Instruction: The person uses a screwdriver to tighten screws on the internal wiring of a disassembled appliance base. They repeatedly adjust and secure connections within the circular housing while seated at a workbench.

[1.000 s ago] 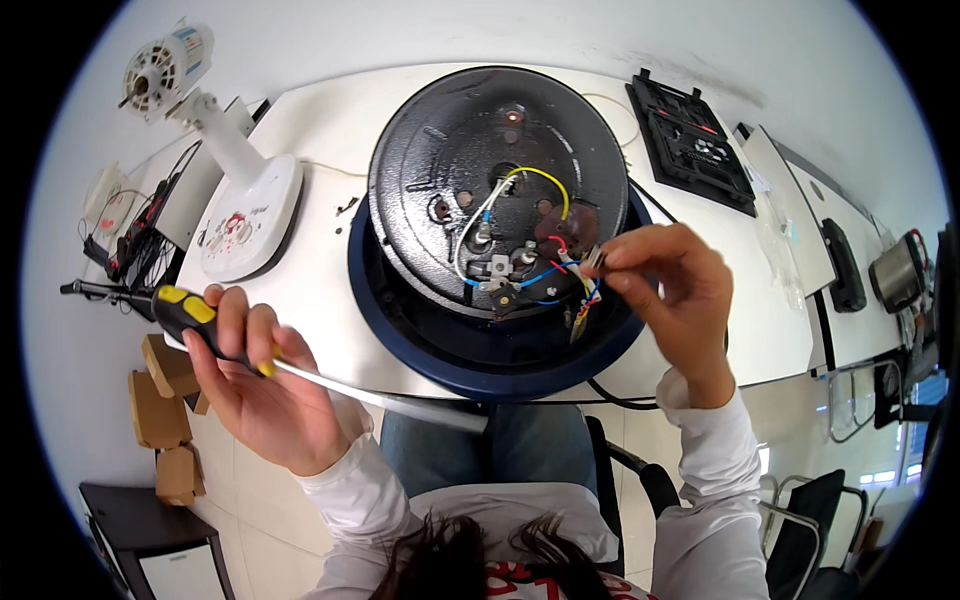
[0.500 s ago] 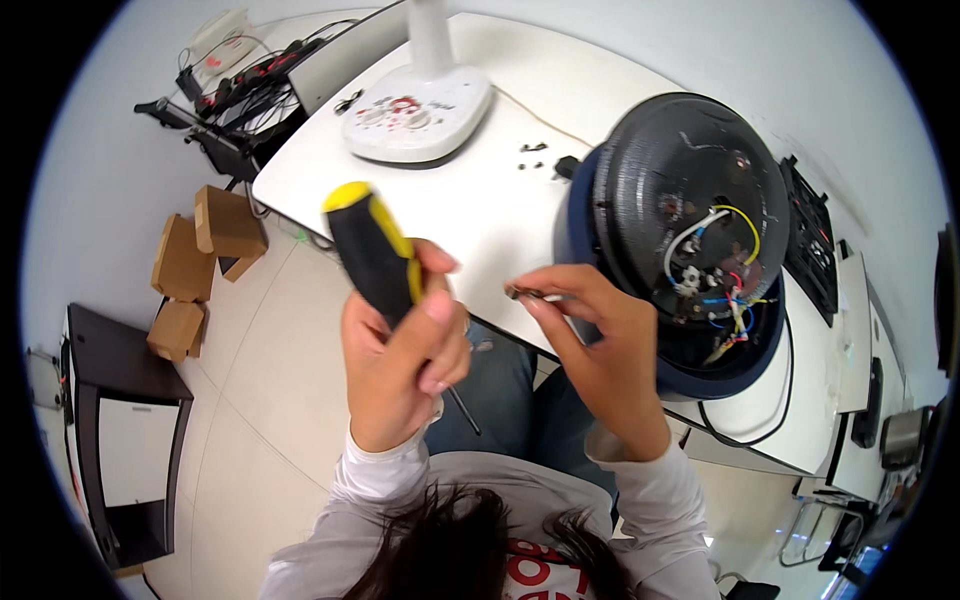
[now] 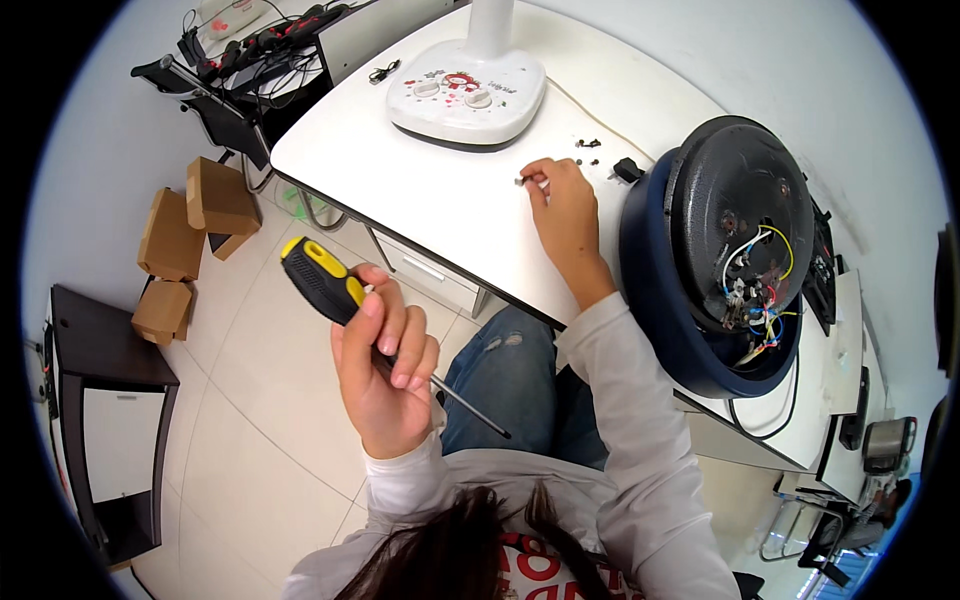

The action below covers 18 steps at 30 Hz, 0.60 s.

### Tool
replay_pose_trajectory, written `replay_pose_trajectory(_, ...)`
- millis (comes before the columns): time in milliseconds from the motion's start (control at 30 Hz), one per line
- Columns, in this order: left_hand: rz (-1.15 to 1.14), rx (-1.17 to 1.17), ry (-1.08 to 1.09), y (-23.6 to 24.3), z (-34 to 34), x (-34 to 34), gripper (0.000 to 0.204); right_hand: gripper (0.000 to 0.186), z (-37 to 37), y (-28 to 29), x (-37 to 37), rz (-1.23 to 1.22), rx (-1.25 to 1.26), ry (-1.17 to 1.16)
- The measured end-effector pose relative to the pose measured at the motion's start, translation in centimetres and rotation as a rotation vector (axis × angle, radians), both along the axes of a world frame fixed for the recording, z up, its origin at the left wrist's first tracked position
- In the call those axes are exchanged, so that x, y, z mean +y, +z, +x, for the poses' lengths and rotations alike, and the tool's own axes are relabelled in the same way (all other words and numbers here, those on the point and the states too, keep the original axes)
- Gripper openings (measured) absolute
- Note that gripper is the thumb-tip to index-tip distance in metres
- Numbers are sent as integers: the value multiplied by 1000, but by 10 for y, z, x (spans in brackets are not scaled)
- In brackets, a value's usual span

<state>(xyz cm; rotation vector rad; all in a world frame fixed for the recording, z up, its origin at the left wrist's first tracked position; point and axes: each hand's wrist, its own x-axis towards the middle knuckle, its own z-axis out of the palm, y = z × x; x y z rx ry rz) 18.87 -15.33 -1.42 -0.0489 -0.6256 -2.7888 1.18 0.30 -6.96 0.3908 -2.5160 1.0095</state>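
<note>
In my left hand (image 3: pixel 390 375) is a screwdriver (image 3: pixel 322 280) with a black and yellow handle, its thin shaft slanting down toward my lap. My right hand (image 3: pixel 563 205) reaches over the white table, pinching a small dark part (image 3: pixel 522 181) between thumb and fingertips; its exact kind is too small to tell. Just beyond those fingers lie several small dark pieces (image 3: pixel 588 144). To the right stands a dark blue round appliance (image 3: pixel 650 270), its black metal underside (image 3: pixel 740 200) tilted up, with coloured wires (image 3: pixel 757 300) bared near its lower part.
A white pedestal base (image 3: pixel 465 100) with two knobs stands on the white table (image 3: pixel 350 150). A black plug (image 3: pixel 627 170) lies beside the appliance, and a black tool case (image 3: pixel 822 265) is behind it. Cardboard boxes (image 3: pixel 172 235) and a dark cabinet (image 3: pixel 115 370) are at the left.
My right hand has moved away from me over the table with the small dark part. My left hand has lowered the screwdriver slightly and tilted it further left. The view has shifted.
</note>
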Motion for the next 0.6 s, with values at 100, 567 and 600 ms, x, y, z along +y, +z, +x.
replay_pose_trajectory(100,24,-15,-24,-3,-2,1,18,15,-22,-7,0,-3,30,-88)
replay_pose_trajectory(567,40,-36,3,-10,-7,-2,19,20,-27,-11,6,-77,2,-86)
replay_pose_trajectory(600,36,-40,-8,-10,-8,0,19,21,-26,-11,7,-80,28,-96)
